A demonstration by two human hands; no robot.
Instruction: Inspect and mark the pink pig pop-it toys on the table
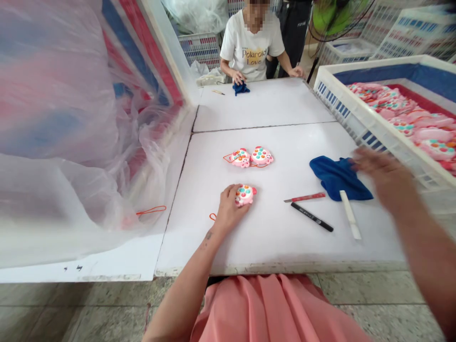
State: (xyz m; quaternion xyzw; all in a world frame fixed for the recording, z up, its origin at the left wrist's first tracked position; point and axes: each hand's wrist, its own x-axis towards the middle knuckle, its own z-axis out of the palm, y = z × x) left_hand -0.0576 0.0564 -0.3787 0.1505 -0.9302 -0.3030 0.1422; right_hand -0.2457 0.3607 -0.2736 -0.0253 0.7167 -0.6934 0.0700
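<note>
My left hand [228, 205] is closed around a pink and white toy [245, 195] with coloured round buttons, at the middle of the white table. An orange cord loop [213, 216] shows beside my wrist. Just beyond lie two similar toys, a left one [239, 157] and a right one [261, 156], with orange cords. My right hand [381, 175], smeared by motion, is at the right edge of a crumpled blue cloth [337, 175]; whether it touches the cloth I cannot tell. Near the cloth lie a red craft knife [306, 197], a black marker [311, 217] and a white strip [350, 216].
A white crate [335, 80] of pink toys stands at the right. On the left, a clear plastic bag [135, 190] bulges beside the table, an orange loop [151, 210] at its edge. Across the table, another person [249, 47] has a hand on a blue cloth [241, 89].
</note>
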